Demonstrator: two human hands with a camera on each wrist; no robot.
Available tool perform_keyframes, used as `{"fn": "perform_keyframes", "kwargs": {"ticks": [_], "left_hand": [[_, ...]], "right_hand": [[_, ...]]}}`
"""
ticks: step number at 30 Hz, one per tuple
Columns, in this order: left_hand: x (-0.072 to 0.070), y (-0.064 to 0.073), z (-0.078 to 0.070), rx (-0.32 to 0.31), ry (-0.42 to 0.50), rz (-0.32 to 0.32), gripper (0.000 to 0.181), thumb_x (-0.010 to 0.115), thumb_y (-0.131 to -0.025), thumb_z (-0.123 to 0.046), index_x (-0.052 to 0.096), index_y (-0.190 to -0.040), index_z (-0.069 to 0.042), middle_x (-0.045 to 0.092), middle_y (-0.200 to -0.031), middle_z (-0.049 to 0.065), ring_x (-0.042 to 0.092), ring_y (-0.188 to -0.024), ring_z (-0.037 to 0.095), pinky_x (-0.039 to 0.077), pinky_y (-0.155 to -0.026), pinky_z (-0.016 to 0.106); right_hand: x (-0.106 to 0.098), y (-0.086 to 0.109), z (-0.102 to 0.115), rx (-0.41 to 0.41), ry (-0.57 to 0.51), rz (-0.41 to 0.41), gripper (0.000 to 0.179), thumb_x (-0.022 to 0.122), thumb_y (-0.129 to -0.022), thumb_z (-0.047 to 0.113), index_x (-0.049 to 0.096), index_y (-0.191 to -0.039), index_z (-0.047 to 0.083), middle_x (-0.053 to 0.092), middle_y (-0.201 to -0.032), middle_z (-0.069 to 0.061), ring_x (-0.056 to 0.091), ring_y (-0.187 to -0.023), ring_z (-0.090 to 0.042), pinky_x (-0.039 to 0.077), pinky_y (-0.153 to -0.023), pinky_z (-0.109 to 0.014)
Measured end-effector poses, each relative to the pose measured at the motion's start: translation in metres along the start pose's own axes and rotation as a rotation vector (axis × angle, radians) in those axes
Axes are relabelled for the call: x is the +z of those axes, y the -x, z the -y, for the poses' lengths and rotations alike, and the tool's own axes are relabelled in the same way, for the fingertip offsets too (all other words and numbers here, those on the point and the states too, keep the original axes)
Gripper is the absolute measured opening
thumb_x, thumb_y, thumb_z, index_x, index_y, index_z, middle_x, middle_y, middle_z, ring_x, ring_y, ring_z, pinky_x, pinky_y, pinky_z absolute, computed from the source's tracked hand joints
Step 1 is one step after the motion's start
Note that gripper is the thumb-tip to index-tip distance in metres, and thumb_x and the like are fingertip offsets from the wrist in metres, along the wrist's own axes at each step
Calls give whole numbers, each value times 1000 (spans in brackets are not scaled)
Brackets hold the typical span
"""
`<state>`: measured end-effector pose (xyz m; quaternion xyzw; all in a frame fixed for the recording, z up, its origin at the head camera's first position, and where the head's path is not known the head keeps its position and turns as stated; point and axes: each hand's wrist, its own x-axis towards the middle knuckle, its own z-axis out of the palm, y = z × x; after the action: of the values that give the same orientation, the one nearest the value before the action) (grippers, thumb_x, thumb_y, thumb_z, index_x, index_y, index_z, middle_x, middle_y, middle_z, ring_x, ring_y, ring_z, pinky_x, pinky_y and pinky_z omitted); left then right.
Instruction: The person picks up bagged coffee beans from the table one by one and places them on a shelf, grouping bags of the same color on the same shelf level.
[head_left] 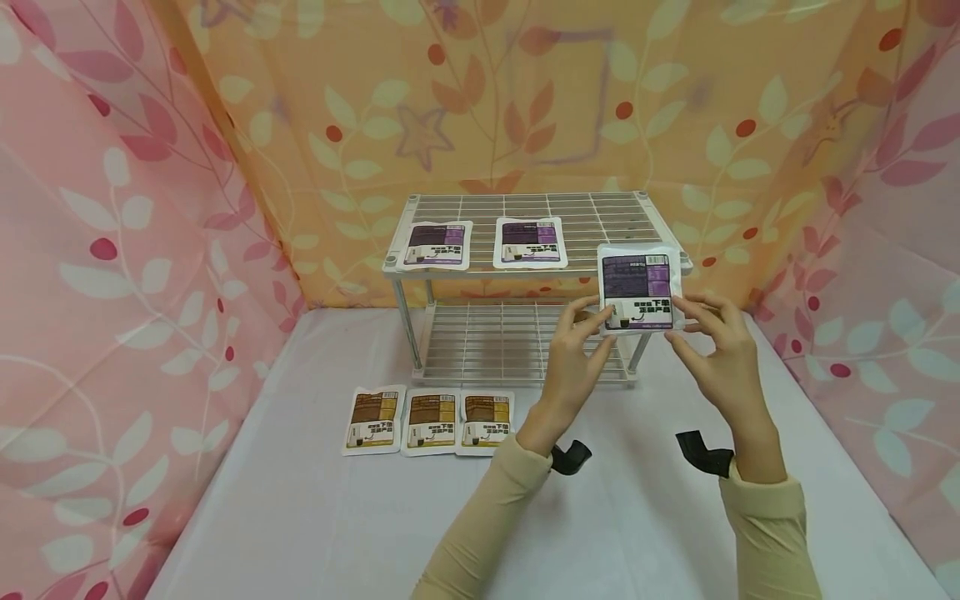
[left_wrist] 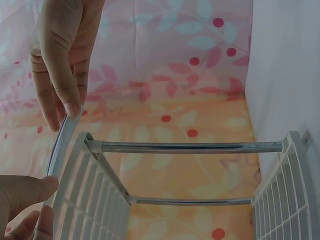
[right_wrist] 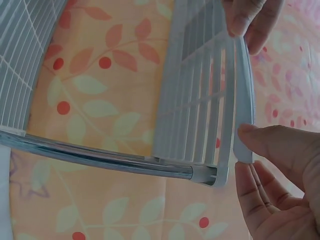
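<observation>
Both hands hold a flat white pouch with a purple label [head_left: 637, 287] upright by its lower sides, in front of the rack's top right corner. My left hand [head_left: 576, 354] pinches its left edge between thumb and fingers, and my right hand [head_left: 716, 354] pinches the right edge. In the left wrist view the pouch [left_wrist: 62, 142] appears edge-on beside the shelf frame, with the left hand [left_wrist: 25, 202] at the lower left. From the right wrist, the right hand [right_wrist: 280, 175] grips the thin pouch edge [right_wrist: 244, 100] close to the shelf's front rim.
On the two-tier wire rack [head_left: 525, 273], two similar purple pouches lie along the top front, one left [head_left: 437, 246] and one near the middle [head_left: 529, 243]. Three brown-and-yellow pouches [head_left: 431, 422] lie side by side on the white table [head_left: 300, 517]. Patterned cloth [head_left: 420, 100] encloses the table.
</observation>
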<state>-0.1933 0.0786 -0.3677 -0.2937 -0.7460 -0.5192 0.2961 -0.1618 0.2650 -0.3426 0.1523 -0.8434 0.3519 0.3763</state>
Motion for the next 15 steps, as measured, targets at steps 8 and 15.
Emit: {"fn": "perform_keyframes", "kwargs": {"ticks": [8, 15], "left_hand": [[-4, -10, 0, 77, -30, -19, 31, 69, -80, -1, 66, -111, 0, 56, -116, 10, 54, -104, 16, 43, -90, 13], [-7, -16, -1, 106, -74, -21, 26, 69, -81, -3, 68, -107, -1, 60, -111, 9, 56, -104, 17, 43, -88, 12]], "right_hand": [[2, -8, -2, -41, 23, -9, 44, 73, -70, -11, 67, -112, 2, 57, -118, -16, 50, -96, -7, 37, -82, -1], [4, -13, -3, -62, 37, -18, 42, 72, -72, -10, 67, -112, 3, 60, -114, -16, 50, -87, -10, 36, -82, -3]]}}
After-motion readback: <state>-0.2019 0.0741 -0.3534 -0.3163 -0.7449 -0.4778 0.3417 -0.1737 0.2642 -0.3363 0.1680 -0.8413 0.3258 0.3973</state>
